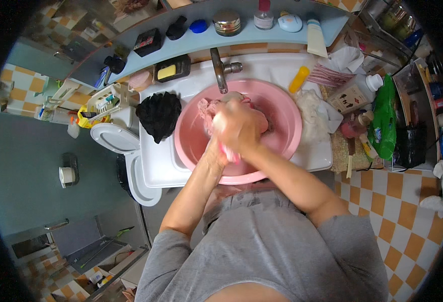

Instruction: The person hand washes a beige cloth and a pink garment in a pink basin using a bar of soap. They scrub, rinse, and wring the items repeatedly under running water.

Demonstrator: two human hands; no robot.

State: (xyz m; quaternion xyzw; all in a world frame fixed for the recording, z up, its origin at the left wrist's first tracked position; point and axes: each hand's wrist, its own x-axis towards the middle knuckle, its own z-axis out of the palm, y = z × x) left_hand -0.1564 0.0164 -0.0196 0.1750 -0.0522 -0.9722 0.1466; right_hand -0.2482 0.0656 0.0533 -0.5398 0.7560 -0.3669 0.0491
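A round pink basin (294, 116) sits in the white sink, under the metal faucet (219, 70). Above the basin, my two hands are pressed together around a wet pink cloth (207, 109). My right hand (241, 128) is closed on it, its fingers blurred by motion. Beneath and left of it, my left hand (218, 147) also grips the cloth, largely covered by the right one. Bunched fabric sticks out to the left of the hands, and a bit of pink shows below them. More pink cloth appears to lie in the basin behind my hands.
On the sink's left rests a black cloth (158, 116); yellow soap (166, 72) lies in a black dish behind. A yellow tube (299, 79) and whitish cloth (313, 113) lie right. Bottles and jars line the blue shelf (181, 48). An open toilet (143, 186) stands left.
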